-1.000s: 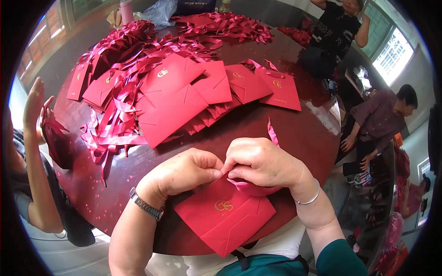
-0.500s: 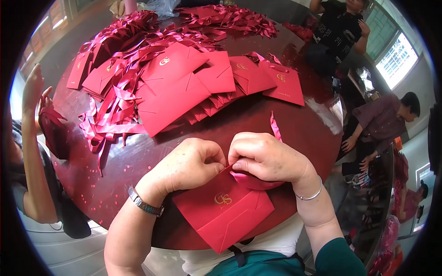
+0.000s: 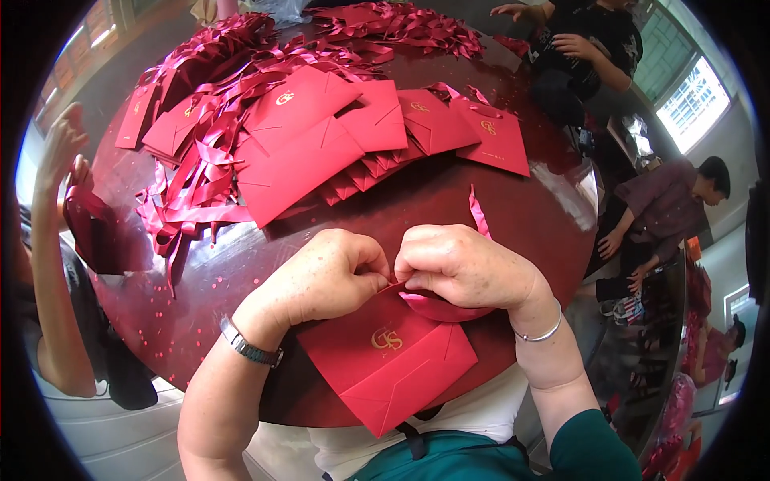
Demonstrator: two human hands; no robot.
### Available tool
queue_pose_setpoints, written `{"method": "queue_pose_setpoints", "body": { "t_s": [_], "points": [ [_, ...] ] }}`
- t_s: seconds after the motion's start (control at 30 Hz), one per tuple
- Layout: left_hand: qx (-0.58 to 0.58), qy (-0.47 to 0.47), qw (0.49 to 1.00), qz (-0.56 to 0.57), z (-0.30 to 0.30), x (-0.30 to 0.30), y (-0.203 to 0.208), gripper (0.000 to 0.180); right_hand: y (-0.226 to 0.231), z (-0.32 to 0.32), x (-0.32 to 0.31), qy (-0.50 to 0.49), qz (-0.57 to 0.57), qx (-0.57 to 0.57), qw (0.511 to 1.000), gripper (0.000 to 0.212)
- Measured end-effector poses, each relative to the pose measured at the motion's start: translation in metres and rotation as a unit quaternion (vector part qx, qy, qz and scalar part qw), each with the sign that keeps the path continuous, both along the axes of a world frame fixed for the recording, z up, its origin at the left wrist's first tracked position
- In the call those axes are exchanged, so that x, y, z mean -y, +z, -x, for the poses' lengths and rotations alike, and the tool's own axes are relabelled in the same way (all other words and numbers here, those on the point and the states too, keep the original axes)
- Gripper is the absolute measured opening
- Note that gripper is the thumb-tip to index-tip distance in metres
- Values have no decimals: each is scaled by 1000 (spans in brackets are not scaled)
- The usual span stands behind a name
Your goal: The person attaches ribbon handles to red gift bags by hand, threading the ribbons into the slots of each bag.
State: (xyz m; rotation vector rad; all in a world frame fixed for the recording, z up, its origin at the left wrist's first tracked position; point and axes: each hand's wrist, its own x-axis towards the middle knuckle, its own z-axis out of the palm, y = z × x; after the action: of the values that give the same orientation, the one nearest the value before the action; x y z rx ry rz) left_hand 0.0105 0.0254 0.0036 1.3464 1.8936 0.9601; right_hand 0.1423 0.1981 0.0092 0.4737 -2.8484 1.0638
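A flat red paper gift bag (image 3: 417,365) with a gold emblem lies tilted at the table's near edge, its folded bottom toward me. My left hand (image 3: 337,268), with a watch on the wrist, pinches the bag's far edge between thumb and fingertips. Right beside it, my right hand (image 3: 461,264) is closed in a pinch at the same edge, almost touching the left. A pink-red ribbon (image 3: 441,309) loops from under the right hand, and a ribbon end (image 3: 479,212) sticks up beyond its knuckles. The fingertips hide exactly where ribbon and bag meet.
A pile of finished-looking red bags (image 3: 301,172) and tangled ribbons (image 3: 204,200) covers the far side of the round dark table (image 3: 529,232). At left a person's hands hold a dark red bag (image 3: 96,228). Other people stand or sit at right.
My hands keep their pinch at the bag's edge, with only a slight shift. The person at the far right has lowered both hands toward the table. The left person's raised hand has moved a little.
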Motion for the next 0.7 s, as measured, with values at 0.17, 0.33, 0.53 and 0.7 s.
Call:
{"method": "queue_pose_setpoints", "body": {
  "t_s": [0.17,0.33,0.53,0.7],
  "points": [
    [36,-37,998,38,3,-1,5,17,4,0,8,-20,85,20,996,8],
    [51,-4,996,79,4,-1,6,19,1,3,14,-22,88,68,994,9],
    [-36,111,993,21,15,2,-1,13,4,-2,1,20,142,79,986,8],
    [-144,240,959,-31,25,7,-19,14,3,-3,0,-2,133,63,989,11]
  ]
}}
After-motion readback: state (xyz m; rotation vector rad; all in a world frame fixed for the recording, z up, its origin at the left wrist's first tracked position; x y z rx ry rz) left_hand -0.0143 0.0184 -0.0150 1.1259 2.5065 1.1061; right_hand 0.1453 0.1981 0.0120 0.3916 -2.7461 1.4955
